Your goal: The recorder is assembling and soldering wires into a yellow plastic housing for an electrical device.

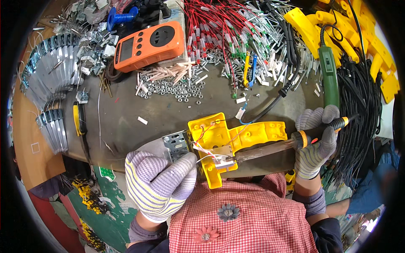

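My left hand [162, 183], in a striped knit glove, is closed on the edge of a flat metal plate [176, 145] with slots. The plate's end lies against an open yellow plastic housing [217, 133] shaped like a handle. Red, white and black wires run inside the housing. My right hand [316, 143], also gloved, grips a soldering iron [270, 149] by its black and orange handle. Its brown barrel crosses the housing. The tip is at a small white part [224, 161] near the wires; whether it touches cannot be made out.
An orange meter [147, 45] stands at the back left, beside nuts [168, 86] and red-wired parts [215, 29]. Metal blades [55, 63] fan out at left. A green-handled tool [328, 76], black cables [358, 114] and yellow housings [371, 42] lie at right.
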{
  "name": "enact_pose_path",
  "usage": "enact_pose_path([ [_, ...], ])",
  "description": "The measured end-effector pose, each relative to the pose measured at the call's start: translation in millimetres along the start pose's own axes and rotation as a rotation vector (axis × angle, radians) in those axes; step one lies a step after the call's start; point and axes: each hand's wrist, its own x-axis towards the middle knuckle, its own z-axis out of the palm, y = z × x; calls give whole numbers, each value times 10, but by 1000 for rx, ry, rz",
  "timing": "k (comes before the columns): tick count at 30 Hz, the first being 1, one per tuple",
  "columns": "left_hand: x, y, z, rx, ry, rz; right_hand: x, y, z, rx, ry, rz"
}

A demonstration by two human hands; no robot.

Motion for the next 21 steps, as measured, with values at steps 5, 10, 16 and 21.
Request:
enact_pose_path([
  [5,-14,26,-24,-10,-7,-39,9,-15,20,-12,14,-1],
  [10,-33,17,-3,-4,6,-24,16,-23,48,4,-9,17],
  [16,2,-15,9,-2,3,13,21,-4,22,4,-26,24],
  [21,20,-220,65,285,237,-240,-20,-16,71,-8,102,30],
])
